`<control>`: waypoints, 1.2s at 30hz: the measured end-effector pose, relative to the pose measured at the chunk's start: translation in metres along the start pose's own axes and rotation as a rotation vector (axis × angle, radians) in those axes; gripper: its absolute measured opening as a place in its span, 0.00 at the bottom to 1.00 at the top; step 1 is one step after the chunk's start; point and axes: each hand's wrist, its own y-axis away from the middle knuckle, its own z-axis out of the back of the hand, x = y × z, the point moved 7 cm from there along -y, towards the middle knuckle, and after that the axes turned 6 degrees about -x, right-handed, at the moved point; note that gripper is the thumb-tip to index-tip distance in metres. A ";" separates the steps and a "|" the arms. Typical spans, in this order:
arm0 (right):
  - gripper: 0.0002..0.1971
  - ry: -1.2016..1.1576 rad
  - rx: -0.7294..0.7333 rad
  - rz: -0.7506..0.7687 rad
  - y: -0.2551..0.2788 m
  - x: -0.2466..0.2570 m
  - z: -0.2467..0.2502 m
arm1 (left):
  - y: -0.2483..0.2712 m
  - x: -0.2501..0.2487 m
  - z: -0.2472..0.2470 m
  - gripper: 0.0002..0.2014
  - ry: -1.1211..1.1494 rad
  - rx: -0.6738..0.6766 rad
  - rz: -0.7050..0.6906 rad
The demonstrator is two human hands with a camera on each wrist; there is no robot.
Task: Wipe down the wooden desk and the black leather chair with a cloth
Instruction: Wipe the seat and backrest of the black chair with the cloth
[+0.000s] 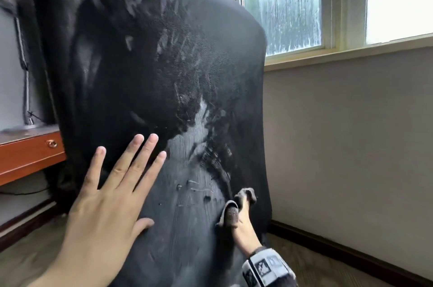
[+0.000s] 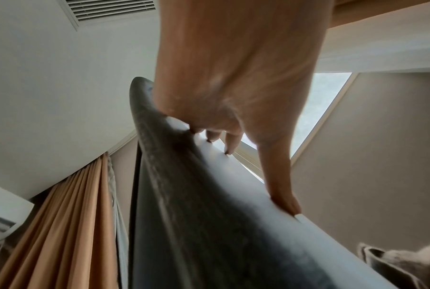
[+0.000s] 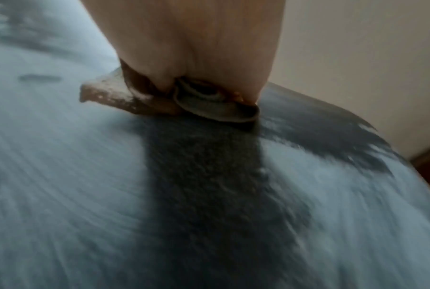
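Right hand clutches the bunched cloth against the chair back, at five o'clock; left hand rests flat, fingers spread, at seven.

Black leather chair back streaked with pale grey dust. Beside it, reddish-brown wooden desk; crumpled grey-brown cloth against it; orange-tan pleated curtain behind; black-and-white patterned wristband below.
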 end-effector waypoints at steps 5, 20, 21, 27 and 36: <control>0.26 0.148 -0.053 0.278 -0.042 0.108 -0.008 | 0.006 0.017 0.015 0.47 -0.087 -0.117 -0.025; 0.36 0.183 0.060 0.567 -0.035 0.211 -0.037 | -0.001 0.021 0.019 0.66 -0.028 -0.120 -0.009; 0.35 0.183 0.012 0.549 -0.053 0.226 -0.032 | -0.001 0.019 0.019 0.66 -0.021 -0.122 -0.018; 0.43 0.276 0.083 0.894 0.028 0.198 -0.050 | -0.003 0.011 0.019 0.66 0.024 -0.151 -0.030; 0.36 0.066 -0.081 0.467 -0.126 0.297 -0.008 | -0.008 0.011 0.016 0.67 0.008 -0.146 -0.025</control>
